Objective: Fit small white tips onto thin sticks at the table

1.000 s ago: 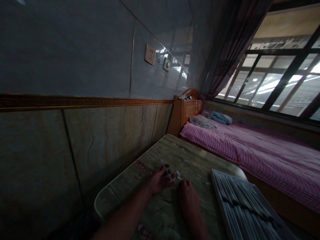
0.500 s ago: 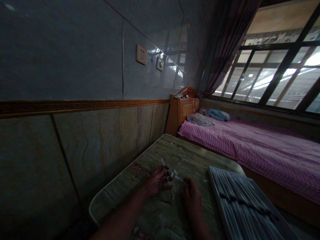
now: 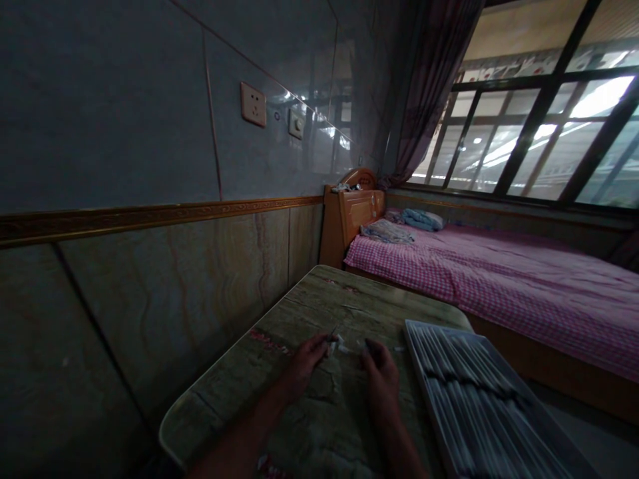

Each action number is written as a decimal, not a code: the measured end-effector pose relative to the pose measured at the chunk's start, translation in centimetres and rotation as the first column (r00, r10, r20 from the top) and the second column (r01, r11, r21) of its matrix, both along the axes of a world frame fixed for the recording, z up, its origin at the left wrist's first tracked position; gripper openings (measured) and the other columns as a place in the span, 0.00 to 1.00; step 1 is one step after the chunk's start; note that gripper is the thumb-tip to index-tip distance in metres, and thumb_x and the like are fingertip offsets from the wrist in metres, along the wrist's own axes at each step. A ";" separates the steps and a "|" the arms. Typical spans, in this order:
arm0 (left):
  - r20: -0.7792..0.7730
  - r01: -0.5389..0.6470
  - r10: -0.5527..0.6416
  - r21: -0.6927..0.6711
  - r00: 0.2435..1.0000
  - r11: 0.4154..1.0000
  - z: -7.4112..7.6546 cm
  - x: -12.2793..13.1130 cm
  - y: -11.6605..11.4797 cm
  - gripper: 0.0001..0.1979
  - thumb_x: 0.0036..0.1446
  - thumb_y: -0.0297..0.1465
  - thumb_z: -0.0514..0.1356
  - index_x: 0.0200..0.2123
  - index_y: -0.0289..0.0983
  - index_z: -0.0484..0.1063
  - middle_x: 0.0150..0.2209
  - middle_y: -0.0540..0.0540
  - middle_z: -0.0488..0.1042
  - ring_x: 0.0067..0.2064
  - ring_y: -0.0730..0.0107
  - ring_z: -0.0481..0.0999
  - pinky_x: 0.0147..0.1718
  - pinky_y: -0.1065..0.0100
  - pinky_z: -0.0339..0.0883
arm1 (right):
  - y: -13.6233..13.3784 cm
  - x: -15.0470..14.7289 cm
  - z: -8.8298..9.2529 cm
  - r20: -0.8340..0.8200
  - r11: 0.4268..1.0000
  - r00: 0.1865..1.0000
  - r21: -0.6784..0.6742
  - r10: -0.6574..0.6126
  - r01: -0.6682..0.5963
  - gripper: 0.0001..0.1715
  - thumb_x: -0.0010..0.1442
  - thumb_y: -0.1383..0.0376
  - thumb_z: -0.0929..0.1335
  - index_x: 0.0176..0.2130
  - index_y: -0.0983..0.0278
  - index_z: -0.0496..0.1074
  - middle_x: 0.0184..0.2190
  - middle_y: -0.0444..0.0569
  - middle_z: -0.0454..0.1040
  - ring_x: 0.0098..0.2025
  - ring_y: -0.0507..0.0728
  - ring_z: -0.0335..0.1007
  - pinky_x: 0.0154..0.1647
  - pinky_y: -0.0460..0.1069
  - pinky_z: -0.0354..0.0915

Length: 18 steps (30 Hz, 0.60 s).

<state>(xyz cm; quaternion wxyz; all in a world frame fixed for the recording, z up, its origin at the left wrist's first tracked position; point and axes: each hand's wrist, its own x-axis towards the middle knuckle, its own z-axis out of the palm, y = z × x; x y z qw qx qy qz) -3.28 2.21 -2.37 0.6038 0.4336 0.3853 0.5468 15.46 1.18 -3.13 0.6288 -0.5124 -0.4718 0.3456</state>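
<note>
My left hand [image 3: 308, 359] is over the middle of the table, thumb and fingers pinched on a thin stick [image 3: 333, 330] of which only a short end shows. Small white pieces [image 3: 341, 345] lie on the tabletop just beyond those fingertips. To the right, my right hand [image 3: 382, 372] is closed, thumb against fingers. Something small and dark shows at its fingertips, too blurred to name. Beside that hand lies a shallow clear box [image 3: 433, 416] filled with many slim white sticks [image 3: 469, 386] crossed by a dark band.
The stone-patterned table [image 3: 239, 392] has rounded corners and stands close to a tiled wall [image 3: 200, 266]. Beyond its far edge is a bed [image 3: 449, 266] with a pink checked cover and a wooden headboard [image 3: 349, 216]. A small pale bit [image 3: 399, 348] lies near the box.
My left hand has closed from spread fingers into a pinch, and the pale stick no longer stands up between them. My right fingertips have come up slightly. The view has turned right.
</note>
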 end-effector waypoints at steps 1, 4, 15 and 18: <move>-0.043 -0.012 0.013 0.023 0.999 1.000 -0.1 -0.1 0.1 0.13 0.52 0.34 0.68 0.42 0.38 0.81 0.27 0.52 0.73 0.31 0.74 0.69 0.33 0.75 0.61 | 0.0 0.0 0.1 0.000 1.000 1.000 0.003 -0.003 0.003 0.23 0.49 0.50 0.72 0.39 0.64 0.78 0.32 0.49 0.79 0.31 0.57 0.72 0.32 0.50 0.68; -0.136 -0.050 0.056 0.046 0.989 0.998 -0.4 -0.4 0.5 0.12 0.50 0.30 0.67 0.40 0.40 0.83 0.31 0.50 0.78 0.35 0.68 0.72 0.39 0.71 0.63 | -0.1 0.1 0.4 0.017 1.000 1.000 0.020 0.007 -0.008 0.22 0.51 0.49 0.71 0.37 0.63 0.78 0.26 0.45 0.75 0.27 0.55 0.68 0.28 0.48 0.65; -0.422 -0.067 0.103 0.098 0.901 0.993 0.2 -0.3 0.0 0.06 0.49 0.33 0.67 0.32 0.42 0.84 0.33 0.47 0.82 0.39 0.59 0.78 0.42 0.68 0.66 | -0.4 0.6 0.9 0.263 0.989 0.964 0.119 0.050 -0.083 0.14 0.53 0.58 0.69 0.37 0.62 0.80 0.35 0.50 0.79 0.37 0.59 0.74 0.40 0.52 0.70; -0.486 -0.053 0.109 0.128 0.867 0.990 0.5 -0.3 -0.2 0.05 0.49 0.33 0.67 0.31 0.44 0.84 0.35 0.47 0.83 0.41 0.58 0.78 0.44 0.68 0.66 | -0.3 0.7 0.7 0.348 0.965 0.936 0.220 0.060 -0.144 0.12 0.55 0.62 0.67 0.36 0.61 0.80 0.35 0.50 0.79 0.40 0.59 0.74 0.43 0.51 0.70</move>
